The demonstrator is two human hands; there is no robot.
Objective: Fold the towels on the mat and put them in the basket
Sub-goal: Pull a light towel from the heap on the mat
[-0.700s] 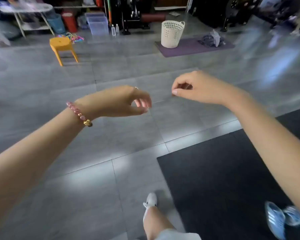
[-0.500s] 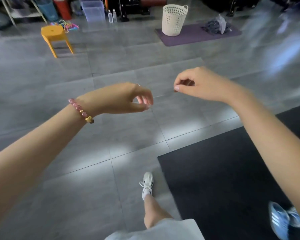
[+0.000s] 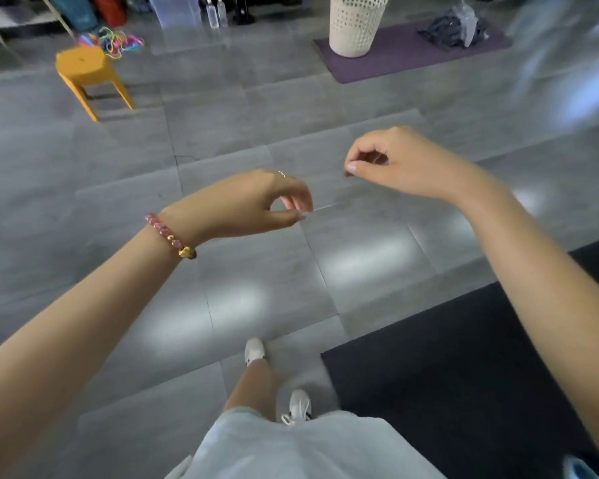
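Both hands are raised in front of us over the grey floor tiles (image 3: 222, 133), well apart from anything the task concerns. The left hand (image 3: 242, 202) has its thumb brought to curled fingertips, and a faint thin line runs off those tips; it is too fine for us to tell whether something is pinched there. The right hand (image 3: 405, 164) is curled in on itself with nothing visible inside it. The towels (image 3: 446, 29) lie as a dark crumpled heap at the far end of the purple mat (image 3: 395, 60), with the white perforated basket (image 3: 357, 25) standing on the mat's other end, so we judge the folding has not begun. We see several ways this could go wrong. Our white shoe (image 3: 255, 350) steps close to the edge of the black mat (image 3: 464, 375), and a foot could catch on that edge. Something pale and crinkled, perhaps plastic, sits on the heap, and a hasty grab could drag it along with a towel. The basket looks tall, light and narrower at the foot, so a towel dropped against its rim could tip it. The free strip of purple mat between basket and heap looks narrow, so a towel spread there could spill onto the floor.
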